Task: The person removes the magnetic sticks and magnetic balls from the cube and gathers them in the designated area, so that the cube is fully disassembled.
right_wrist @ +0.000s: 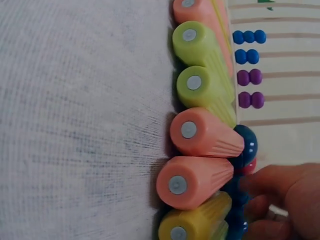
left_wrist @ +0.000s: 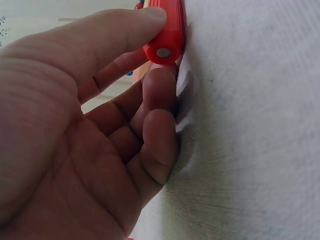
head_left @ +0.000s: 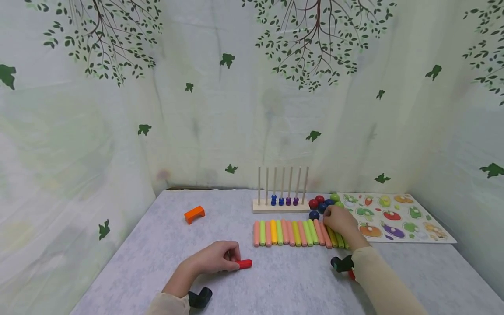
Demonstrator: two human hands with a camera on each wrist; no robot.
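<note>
My left hand (head_left: 214,260) pinches a red ridged stick (head_left: 245,264) between thumb and fingers, low over the table. In the left wrist view that stick (left_wrist: 167,35) shows a round grey inset in its end. My right hand (head_left: 344,225) is at the far ends of a row of pink, green and yellow sticks (head_left: 295,232). In the right wrist view its fingertips (right_wrist: 247,185) are beside dark blue balls (right_wrist: 246,145) and a pink stick (right_wrist: 195,182). Whether they grip anything is hidden.
A wooden peg rack (head_left: 281,206) with blue and purple beads stands behind the row. Red balls (head_left: 316,201) and green balls (head_left: 334,197) lie beside it. A vegetable picture board (head_left: 393,218) is at right, an orange block (head_left: 194,214) at left. A red object (head_left: 351,274) is partly under my right sleeve.
</note>
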